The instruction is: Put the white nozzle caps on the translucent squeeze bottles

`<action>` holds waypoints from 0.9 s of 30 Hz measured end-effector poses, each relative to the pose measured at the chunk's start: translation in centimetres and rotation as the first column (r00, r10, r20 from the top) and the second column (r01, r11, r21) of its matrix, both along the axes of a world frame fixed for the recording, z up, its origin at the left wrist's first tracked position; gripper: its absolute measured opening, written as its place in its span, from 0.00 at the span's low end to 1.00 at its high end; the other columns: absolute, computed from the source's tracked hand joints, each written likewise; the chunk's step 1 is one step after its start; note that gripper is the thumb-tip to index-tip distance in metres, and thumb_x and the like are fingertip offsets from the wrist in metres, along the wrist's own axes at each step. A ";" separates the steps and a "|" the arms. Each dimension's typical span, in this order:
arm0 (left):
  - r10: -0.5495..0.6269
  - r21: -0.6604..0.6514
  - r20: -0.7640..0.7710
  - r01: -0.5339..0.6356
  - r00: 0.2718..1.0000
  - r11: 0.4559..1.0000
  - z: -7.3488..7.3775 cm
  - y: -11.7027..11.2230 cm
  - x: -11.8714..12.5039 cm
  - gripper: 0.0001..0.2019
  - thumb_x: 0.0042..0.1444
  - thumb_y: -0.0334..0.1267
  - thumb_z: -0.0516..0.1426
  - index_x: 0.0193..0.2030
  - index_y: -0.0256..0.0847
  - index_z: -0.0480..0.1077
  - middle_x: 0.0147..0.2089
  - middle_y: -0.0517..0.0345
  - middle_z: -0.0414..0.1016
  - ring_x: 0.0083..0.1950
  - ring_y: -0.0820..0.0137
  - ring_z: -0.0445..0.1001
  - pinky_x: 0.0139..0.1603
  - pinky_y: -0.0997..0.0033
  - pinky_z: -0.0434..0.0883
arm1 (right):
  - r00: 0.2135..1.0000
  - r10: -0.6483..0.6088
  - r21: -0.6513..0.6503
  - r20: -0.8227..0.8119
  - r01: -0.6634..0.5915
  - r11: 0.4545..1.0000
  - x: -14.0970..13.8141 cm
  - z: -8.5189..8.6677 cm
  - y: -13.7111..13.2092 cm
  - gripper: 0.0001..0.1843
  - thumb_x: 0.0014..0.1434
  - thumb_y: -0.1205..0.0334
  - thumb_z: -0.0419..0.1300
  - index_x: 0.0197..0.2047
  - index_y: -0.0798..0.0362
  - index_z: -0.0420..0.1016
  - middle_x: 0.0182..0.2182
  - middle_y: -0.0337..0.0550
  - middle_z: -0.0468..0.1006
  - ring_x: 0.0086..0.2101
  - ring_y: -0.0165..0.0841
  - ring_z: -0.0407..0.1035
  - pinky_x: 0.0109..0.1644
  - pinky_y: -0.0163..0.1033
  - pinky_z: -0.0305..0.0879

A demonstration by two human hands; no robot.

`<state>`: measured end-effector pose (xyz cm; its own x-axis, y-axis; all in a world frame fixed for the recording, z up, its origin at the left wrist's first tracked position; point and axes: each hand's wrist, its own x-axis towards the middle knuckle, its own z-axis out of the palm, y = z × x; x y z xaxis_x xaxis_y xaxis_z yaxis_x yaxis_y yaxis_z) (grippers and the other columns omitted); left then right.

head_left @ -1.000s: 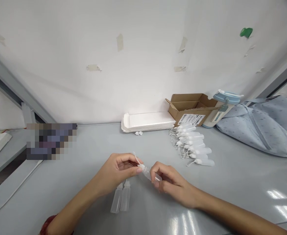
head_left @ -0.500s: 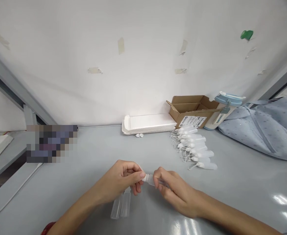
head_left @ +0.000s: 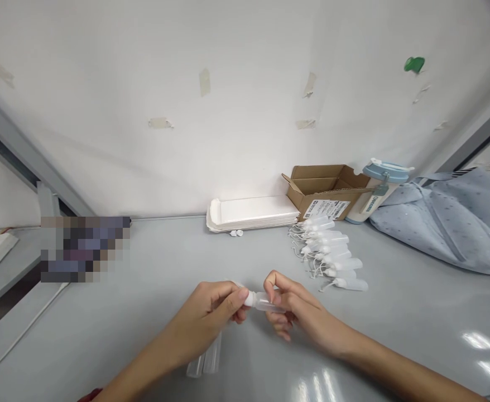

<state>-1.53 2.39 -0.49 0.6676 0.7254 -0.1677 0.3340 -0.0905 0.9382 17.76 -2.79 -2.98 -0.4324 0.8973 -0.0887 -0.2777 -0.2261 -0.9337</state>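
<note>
My left hand pinches the white cap at the neck of a small translucent plastic bottle. Thumb and fingers of my right hand grip the bottle's body, which lies about level just above the table. Two more translucent bottles rest side by side beneath my left wrist, their upper ends hidden by it. To the right of my hands is a pile of several bottles fitted with white caps and thin white tubes or cords.
A stack of white flat boxes lies against the wall, with small white caps in front. Beside it are an open cardboard box, a tumbler with a blue lid and a light blue fabric bag. A white cable crosses the table's left side.
My right hand's fingers have shifted and turned on the bottle, exposing more of its body. My left hand stays on the cap. The whole view has moved slightly.
</note>
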 end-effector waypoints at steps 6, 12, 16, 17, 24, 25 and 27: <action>-0.024 0.062 0.008 0.024 1.000 0.998 -0.4 -0.3 0.1 0.12 0.58 0.45 0.52 0.33 0.40 0.70 0.31 0.60 0.71 0.34 0.70 0.68 0.35 0.74 0.65 | 1.000 0.025 -0.048 -0.003 -0.025 0.999 0.3 0.3 0.0 0.04 0.61 0.64 0.46 0.33 0.50 0.56 0.19 0.28 0.48 0.20 0.24 0.43 0.24 0.30 0.49; -0.004 0.232 0.035 -0.004 0.999 0.973 -0.6 -0.7 0.2 0.09 0.58 0.40 0.52 0.33 0.40 0.70 0.34 0.59 0.73 0.36 0.70 0.69 0.37 0.74 0.66 | 0.998 0.049 -0.078 -0.049 -0.053 0.996 0.3 0.4 0.1 0.05 0.62 0.64 0.45 0.33 0.50 0.55 0.19 0.27 0.47 0.19 0.24 0.42 0.23 0.29 0.48; -0.030 0.105 -0.009 0.030 1.000 0.994 -0.7 -0.8 0.3 0.18 0.61 0.45 0.47 0.26 0.39 0.69 0.27 0.61 0.70 0.31 0.72 0.67 0.33 0.75 0.65 | 0.987 0.025 0.096 0.160 -0.041 0.995 0.4 0.9 -0.1 0.04 0.64 0.61 0.45 0.36 0.50 0.55 0.20 0.28 0.51 0.20 0.24 0.47 0.25 0.30 0.53; -0.022 0.075 0.005 0.022 1.000 0.997 -0.8 -0.7 0.3 0.19 0.61 0.45 0.48 0.25 0.38 0.69 0.26 0.61 0.69 0.30 0.73 0.68 0.33 0.75 0.65 | 0.958 -0.025 0.214 0.284 -0.038 0.976 0.5 1.0 -0.1 0.03 0.64 0.61 0.46 0.38 0.50 0.57 0.21 0.30 0.56 0.22 0.25 0.51 0.26 0.31 0.55; 0.020 0.003 0.103 -0.020 0.994 1.000 -1.1 -0.2 0.4 0.17 0.60 0.44 0.50 0.25 0.37 0.69 0.24 0.62 0.68 0.28 0.74 0.67 0.31 0.76 0.66 | 0.546 -0.581 0.792 0.604 -0.331 0.512 0.9 0.6 0.2 0.14 0.66 0.62 0.44 0.47 0.59 0.66 0.30 0.49 0.72 0.29 0.34 0.65 0.31 0.37 0.62; 0.009 0.046 0.098 -0.013 0.995 0.999 -1.2 -0.3 0.4 0.16 0.60 0.43 0.50 0.26 0.38 0.69 0.25 0.61 0.69 0.28 0.73 0.67 0.31 0.76 0.66 | 0.572 -0.550 0.780 0.609 -0.306 0.545 1.0 0.7 0.2 0.14 0.66 0.63 0.43 0.46 0.58 0.66 0.30 0.47 0.72 0.28 0.33 0.65 0.30 0.36 0.63; 0.006 0.201 0.076 -0.021 0.997 0.979 -1.4 -0.4 0.4 0.13 0.60 0.42 0.51 0.29 0.39 0.70 0.27 0.61 0.70 0.30 0.73 0.67 0.33 0.75 0.66 | 0.629 -0.466 0.730 0.622 -0.251 0.635 1.0 0.9 0.3 0.13 0.67 0.64 0.43 0.44 0.56 0.68 0.29 0.44 0.72 0.28 0.30 0.66 0.32 0.34 0.63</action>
